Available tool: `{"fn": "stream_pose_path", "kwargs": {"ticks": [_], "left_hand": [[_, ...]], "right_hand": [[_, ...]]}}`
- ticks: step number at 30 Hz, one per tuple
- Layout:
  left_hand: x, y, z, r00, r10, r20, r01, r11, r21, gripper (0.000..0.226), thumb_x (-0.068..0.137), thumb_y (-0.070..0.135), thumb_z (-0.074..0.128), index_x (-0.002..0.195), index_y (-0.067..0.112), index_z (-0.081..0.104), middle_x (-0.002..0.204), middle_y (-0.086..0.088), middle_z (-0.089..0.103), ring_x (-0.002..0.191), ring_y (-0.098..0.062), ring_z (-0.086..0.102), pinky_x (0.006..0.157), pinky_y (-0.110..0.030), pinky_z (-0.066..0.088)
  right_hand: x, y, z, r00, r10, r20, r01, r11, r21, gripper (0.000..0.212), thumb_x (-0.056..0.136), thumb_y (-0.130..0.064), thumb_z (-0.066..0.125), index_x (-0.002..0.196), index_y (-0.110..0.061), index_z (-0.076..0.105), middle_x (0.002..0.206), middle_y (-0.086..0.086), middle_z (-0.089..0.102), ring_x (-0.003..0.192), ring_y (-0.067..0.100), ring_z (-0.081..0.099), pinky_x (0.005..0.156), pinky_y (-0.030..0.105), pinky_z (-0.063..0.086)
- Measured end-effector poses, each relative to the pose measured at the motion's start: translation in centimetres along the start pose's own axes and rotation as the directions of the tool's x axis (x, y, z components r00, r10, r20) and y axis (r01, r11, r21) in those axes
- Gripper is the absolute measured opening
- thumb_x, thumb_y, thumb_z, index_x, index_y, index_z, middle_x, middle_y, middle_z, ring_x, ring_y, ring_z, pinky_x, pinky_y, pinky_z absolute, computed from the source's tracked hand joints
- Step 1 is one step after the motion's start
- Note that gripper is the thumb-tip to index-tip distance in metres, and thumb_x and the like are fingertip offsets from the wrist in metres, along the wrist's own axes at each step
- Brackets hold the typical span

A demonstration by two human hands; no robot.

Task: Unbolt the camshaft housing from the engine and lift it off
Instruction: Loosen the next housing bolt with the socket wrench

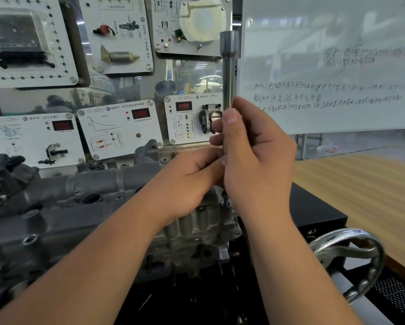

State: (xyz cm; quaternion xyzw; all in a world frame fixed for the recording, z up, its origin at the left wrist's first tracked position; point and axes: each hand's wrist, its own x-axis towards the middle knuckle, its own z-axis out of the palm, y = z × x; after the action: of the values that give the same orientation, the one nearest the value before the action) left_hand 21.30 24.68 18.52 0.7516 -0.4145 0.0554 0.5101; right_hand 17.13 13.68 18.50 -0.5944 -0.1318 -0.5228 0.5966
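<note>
The grey cast camshaft housing [84,195] lies across the top of the engine [192,233], running from the left to the centre. A long steel extension bar with a socket end [229,66] stands upright above the engine's right end. My right hand [255,158] is wrapped around the bar's lower part. My left hand [192,181] pinches the bar just below the right hand's fingers. A dark tip [225,199] pokes out beneath my hands, right over the engine's right end; whether it sits on a bolt is hidden.
Training panels with gauges and parts [117,127] stand behind the engine. A whiteboard with writing [325,66] is at the upper right. A chrome handwheel [347,261] sticks out at the lower right, beside a wooden tabletop [361,191].
</note>
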Motion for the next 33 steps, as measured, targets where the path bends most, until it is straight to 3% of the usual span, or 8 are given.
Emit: {"fn": "stream_pose_path", "kwargs": {"ticks": [5,10,13,18,22,25,28,33], "left_hand": [[0.2,-0.04,0.12,1.0,0.017,-0.012,-0.016,0.996,0.084,0.029,0.093,0.044,0.057,0.104,0.021,0.072,0.1,-0.016,0.074,0.095,-0.04,0.068,0.087,-0.062,0.053],[0.11,0.01,0.08,0.998,0.07,-0.003,-0.069,0.996,0.05,0.021,0.094,0.032,0.061,0.112,0.038,0.069,0.1,-0.003,0.076,0.096,-0.028,0.072,0.085,-0.047,0.057],[-0.07,0.14,0.03,1.0,0.026,-0.003,-0.026,0.999,0.023,0.022,0.096,0.042,0.054,0.105,0.032,0.072,0.096,0.0,0.076,0.089,-0.014,0.071,0.086,-0.041,0.058],[0.0,0.23,0.22,0.999,0.025,-0.036,-0.022,0.998,0.065,0.024,0.089,0.046,0.059,0.096,0.027,0.072,0.094,-0.011,0.073,0.088,-0.031,0.069,0.087,-0.06,0.053],[0.11,-0.03,0.08,0.998,0.034,-0.051,-0.03,0.997,0.077,0.041,0.084,0.04,0.067,0.111,0.008,0.066,0.101,-0.021,0.071,0.096,-0.044,0.066,0.084,-0.064,0.053],[-0.02,-0.15,0.02,0.998,0.043,-0.056,-0.039,0.997,0.069,0.035,0.085,0.044,0.067,0.106,0.015,0.069,0.094,-0.012,0.073,0.089,-0.038,0.068,0.081,-0.06,0.056],[-0.02,-0.11,0.05,1.0,0.025,-0.014,-0.025,0.999,0.03,0.023,0.094,0.045,0.056,0.101,0.031,0.071,0.087,0.002,0.074,0.08,-0.011,0.069,0.078,-0.039,0.058],[0.09,0.09,0.08,0.999,0.042,0.013,-0.043,0.999,0.016,0.021,0.095,0.041,0.055,0.105,0.032,0.072,0.098,0.005,0.076,0.094,-0.012,0.071,0.088,-0.036,0.057]], "right_hand": [[0.34,0.06,-0.42,0.999,0.013,0.041,-0.013,1.0,0.005,0.036,0.097,-0.037,0.063,0.13,-0.025,0.064,0.087,-0.009,0.074,0.082,0.009,0.072,0.075,0.03,0.059],[0.15,-0.21,-0.39,0.998,-0.051,0.043,0.054,0.997,-0.055,0.005,0.094,-0.033,0.067,0.091,-0.032,0.071,0.086,-0.007,0.071,0.078,0.015,0.069,0.071,0.037,0.057],[0.25,-0.03,-0.43,0.995,-0.086,0.048,0.09,0.992,-0.085,0.025,0.1,-0.028,0.058,0.081,-0.015,0.066,0.071,0.001,0.065,0.071,0.021,0.064,0.06,0.039,0.053],[0.48,0.0,-0.47,1.0,-0.005,0.017,0.005,1.0,0.013,0.028,0.102,-0.028,0.054,0.127,-0.021,0.066,0.086,-0.01,0.074,0.079,0.008,0.071,0.071,0.029,0.059],[0.38,-0.08,-0.42,0.998,-0.05,0.041,0.051,0.998,-0.028,0.021,0.096,-0.033,0.065,0.113,-0.022,0.072,0.086,-0.01,0.071,0.082,0.008,0.068,0.075,0.032,0.057],[0.39,-0.03,-0.54,0.995,-0.092,0.031,0.094,0.994,-0.061,0.011,0.097,-0.027,0.064,0.102,-0.025,0.074,0.077,-0.012,0.066,0.077,0.005,0.064,0.072,0.027,0.052],[0.4,0.1,-0.51,0.997,-0.07,0.013,0.07,0.996,-0.052,0.024,0.099,-0.026,0.058,0.108,-0.011,0.075,0.075,-0.016,0.065,0.078,0.006,0.069,0.071,0.027,0.054],[0.56,0.3,-0.59,1.0,0.005,0.012,-0.005,0.999,0.035,0.033,0.099,-0.031,0.057,0.129,-0.02,0.066,0.089,-0.011,0.074,0.078,0.007,0.07,0.074,0.032,0.059]]}}
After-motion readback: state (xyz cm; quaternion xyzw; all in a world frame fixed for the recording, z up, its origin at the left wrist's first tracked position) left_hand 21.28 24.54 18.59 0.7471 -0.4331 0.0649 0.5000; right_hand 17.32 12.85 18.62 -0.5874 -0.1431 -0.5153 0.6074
